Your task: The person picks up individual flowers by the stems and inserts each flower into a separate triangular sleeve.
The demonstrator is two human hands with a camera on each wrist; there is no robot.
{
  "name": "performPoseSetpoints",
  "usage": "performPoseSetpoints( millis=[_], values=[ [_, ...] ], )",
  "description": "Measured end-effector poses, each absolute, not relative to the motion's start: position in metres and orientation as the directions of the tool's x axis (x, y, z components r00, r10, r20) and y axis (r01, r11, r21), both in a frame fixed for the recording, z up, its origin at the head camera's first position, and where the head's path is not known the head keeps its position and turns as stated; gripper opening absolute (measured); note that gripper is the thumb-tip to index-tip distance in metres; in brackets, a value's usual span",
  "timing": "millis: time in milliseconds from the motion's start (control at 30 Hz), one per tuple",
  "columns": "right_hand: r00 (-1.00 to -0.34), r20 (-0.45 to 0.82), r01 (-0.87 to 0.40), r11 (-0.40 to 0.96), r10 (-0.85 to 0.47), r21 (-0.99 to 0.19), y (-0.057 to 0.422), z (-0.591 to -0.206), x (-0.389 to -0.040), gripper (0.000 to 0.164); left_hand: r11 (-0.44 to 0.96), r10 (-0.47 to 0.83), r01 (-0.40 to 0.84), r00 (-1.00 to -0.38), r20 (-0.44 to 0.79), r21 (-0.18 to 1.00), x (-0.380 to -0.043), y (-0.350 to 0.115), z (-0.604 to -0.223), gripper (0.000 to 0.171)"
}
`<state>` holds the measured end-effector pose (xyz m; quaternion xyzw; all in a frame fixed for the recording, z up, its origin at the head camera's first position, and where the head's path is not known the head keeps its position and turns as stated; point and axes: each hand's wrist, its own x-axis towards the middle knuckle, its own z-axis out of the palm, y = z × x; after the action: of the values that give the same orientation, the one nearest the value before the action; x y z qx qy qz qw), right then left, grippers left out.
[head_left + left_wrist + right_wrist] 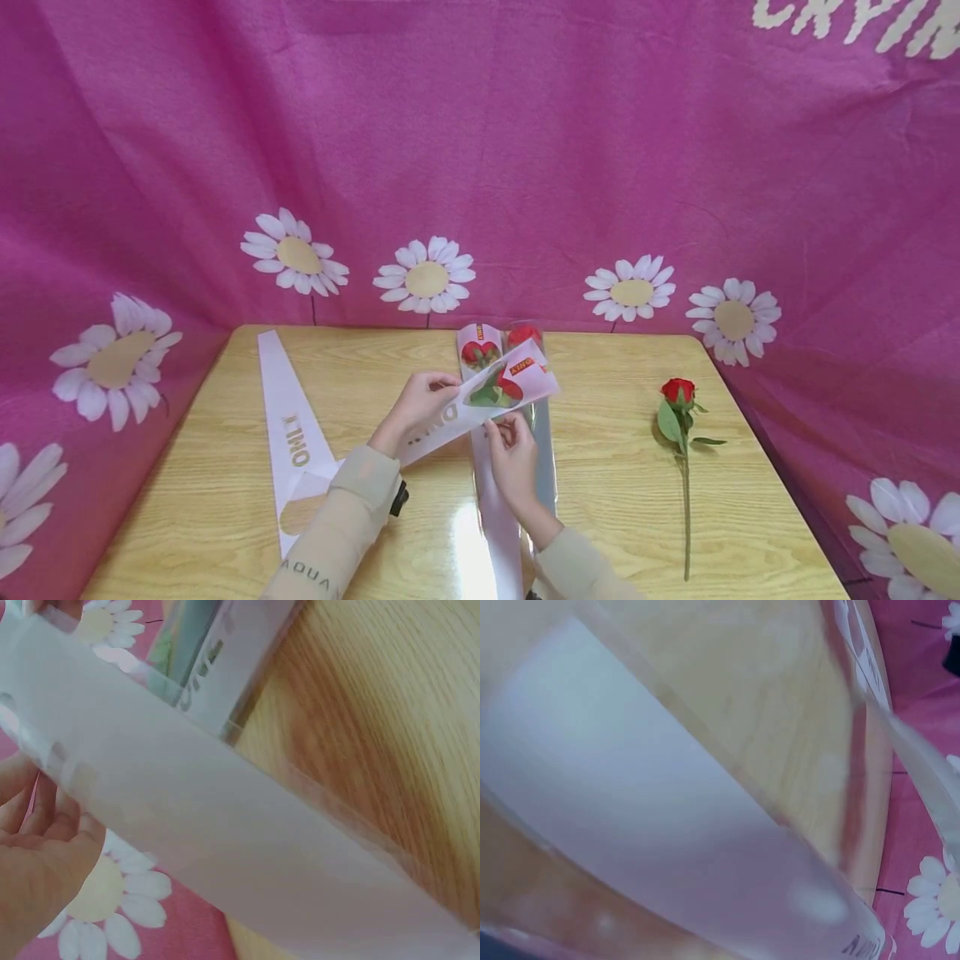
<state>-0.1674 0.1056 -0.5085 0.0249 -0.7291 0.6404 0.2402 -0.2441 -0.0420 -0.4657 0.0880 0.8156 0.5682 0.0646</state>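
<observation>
In the head view, a white flower sleeve [468,414] with gold lettering slants over the table's middle, a red rose [510,386] showing through its clear window. My left hand [423,404] pinches its upper edge. At its lower edge, near the window, my right hand [515,467] pinches it between thumb and fingers. The left wrist view has the sleeve [202,795] crossing broadly in front, my left hand [45,847] behind its edge. Under it lie two wrapped roses side by side, one in a pinkish sleeve [480,333], the other in a clear-and-grey one [543,450].
A flat white sleeve [288,417] with gold letters lies at the table's left. On the right lies a bare red rose [678,392] with leaves and a long stem. A pink cloth [480,150] printed with daisies hangs behind the wooden table [615,467] and along its sides.
</observation>
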Motion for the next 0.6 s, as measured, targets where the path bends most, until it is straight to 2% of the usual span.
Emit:
performPoseSetpoints(
  millis=[133, 267, 500, 533, 600],
  values=[
    [-0.930, 0.256, -0.230, 0.126, 0.263, -0.965, 0.105, -0.504, -0.185, 0.013, 0.332, 0.149, 0.052, -0.989, 0.002, 0.942, -0.250, -0.043, -0.468, 0.015],
    [-0.945, 0.151, -0.132, 0.082, 0.290, -0.988, 0.103, -0.499, -0.202, 0.013, 0.306, 0.079, 0.037, -0.997, 0.013, 0.951, -0.256, -0.046, -0.473, 0.014],
    [-0.960, 0.037, -0.063, -0.083, 0.279, -0.995, 0.092, -0.486, -0.219, 0.019, 0.198, -0.057, -0.101, -0.994, -0.091, 0.975, -0.260, -0.054, -0.490, 0.017],
    [-0.962, 0.032, -0.059, -0.089, 0.271, -0.994, 0.091, -0.492, -0.224, 0.020, 0.191, -0.077, -0.103, -0.993, -0.090, 0.976, -0.260, -0.055, -0.493, 0.018],
    [-0.971, 0.063, -0.087, -0.095, 0.232, -0.992, 0.094, -0.545, -0.253, 0.022, 0.166, -0.118, -0.109, -0.989, -0.090, 0.980, -0.260, -0.056, -0.498, 0.019]
  ],
)
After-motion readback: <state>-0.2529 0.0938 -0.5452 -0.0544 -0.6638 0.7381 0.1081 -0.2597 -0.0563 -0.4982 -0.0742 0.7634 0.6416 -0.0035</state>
